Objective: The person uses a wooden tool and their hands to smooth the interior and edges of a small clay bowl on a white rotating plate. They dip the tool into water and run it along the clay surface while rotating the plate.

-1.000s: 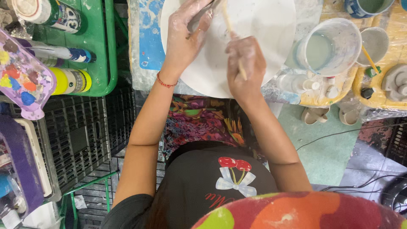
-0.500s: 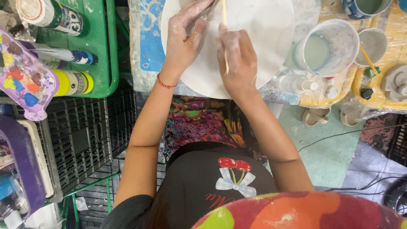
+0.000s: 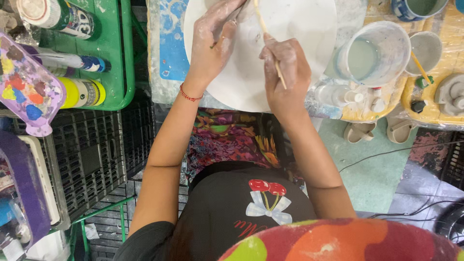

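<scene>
A large white round plate (image 3: 299,43) lies on a paint-smeared table at the top middle. My right hand (image 3: 285,75) is closed around a thin wooden brush handle (image 3: 268,38) that slants up over the plate. My left hand (image 3: 212,41), dusted white, rests on the plate's left part with the fingers curled on a small dark object; what it is I cannot tell. A red thread bracelet (image 3: 189,95) circles my left wrist.
A white bucket of pale liquid (image 3: 374,55) stands right of the plate, with small bottles (image 3: 338,94) and cups. A green tray (image 3: 108,63) with paint bottles and a purple palette (image 3: 26,87) lie left, above black crates (image 3: 82,154). Sandals and cables are on the floor.
My right hand has moved up and left onto the plate, swinging the brush handle from a low slant to a steeper one. The left hand has stayed on the plate.
</scene>
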